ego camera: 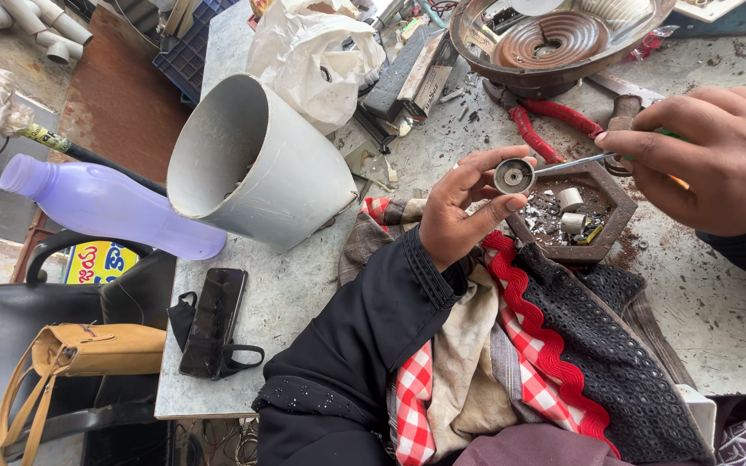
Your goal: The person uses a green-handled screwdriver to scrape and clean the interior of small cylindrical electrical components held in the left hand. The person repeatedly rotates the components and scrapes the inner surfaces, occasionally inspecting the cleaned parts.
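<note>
Your left hand (459,203) is up over the middle of the bench, fingers curled around a small round metal cup (514,175), open face tilted up toward you. Thumb underneath on the near side, fingertips wrapped over the far rim: that is a firm pinch, not a loose cradle.

Your right hand (710,160) comes in from the right, clenched on the handle of a screwdriver (576,162). The shaft runs almost level, right to left, dropping a touch toward the tip, and the tip sits inside the cup's mouth. So the tool's long axis points straight at the cup from the right, and the two hands stand a shaft's length apart, about level with each other.

Just below the cup, on the near right, lies a dark six-sided tray (616,207) with small white cylinders and grit in it. Red-handled pliers (546,121) lie just beyond the screwdriver, and farther back sits a round heating coil in a metal dish (554,39).

To the left, well apart from both hands, a wide grey pipe section (256,160) lies on its side, mouth facing left, with a purple bottle (105,207) beyond it and a black phone (213,321) on the near edge of the bench (718,319).
</note>
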